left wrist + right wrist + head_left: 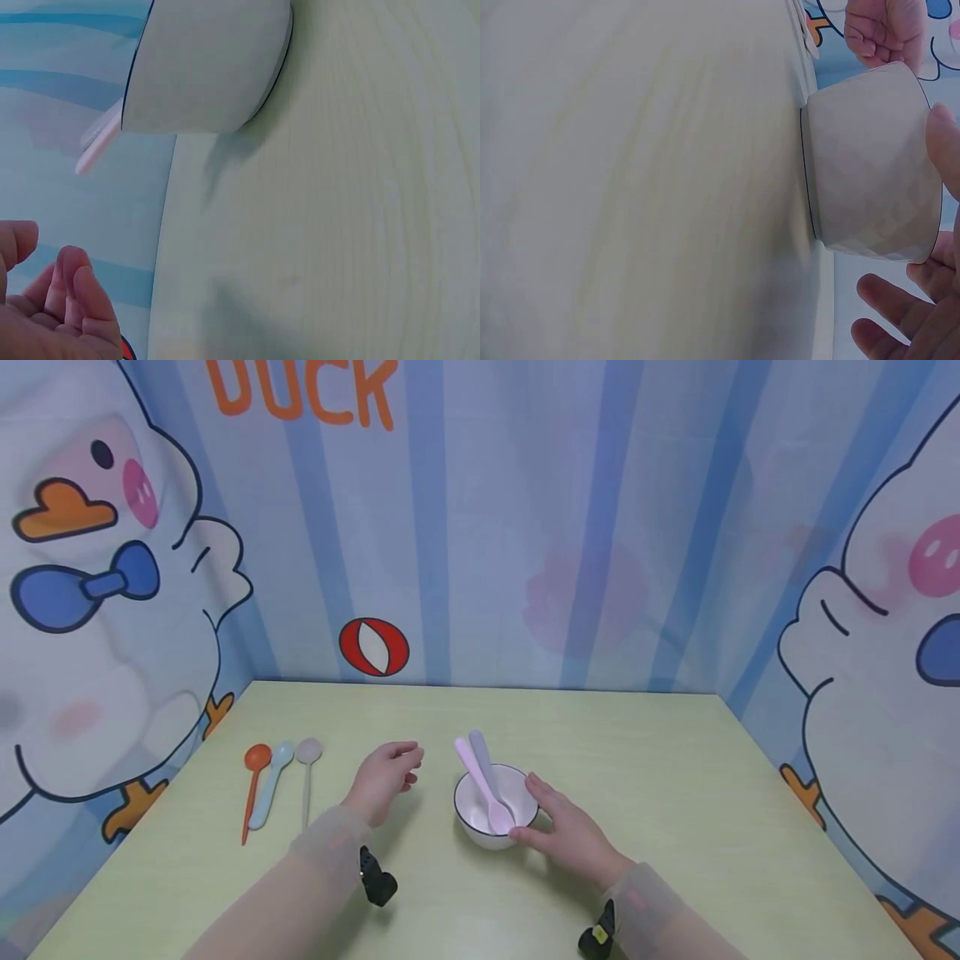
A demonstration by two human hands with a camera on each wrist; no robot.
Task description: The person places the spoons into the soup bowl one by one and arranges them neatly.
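White bowl point(486, 841), one, rim held between the right hand's point(573, 839) thumb and fingers. Already inside: pink spoon point(477, 777), lilac spoon point(485, 762). Left hand point(382, 781): holding nothing, fingers loosely bent. Left of it, not in bowl: orange spoon point(252, 783), blue spoon point(269, 791), grey spoon point(307, 777).

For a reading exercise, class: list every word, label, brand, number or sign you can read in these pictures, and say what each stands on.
"DUCK": orange capitals on the striped backdrop, their tops partly cut off by the picture's edge.
No lettering shows on the bowl, the two spoons inside it or the three loose spoons.
Any marks on the black wrist devices are too small to read.
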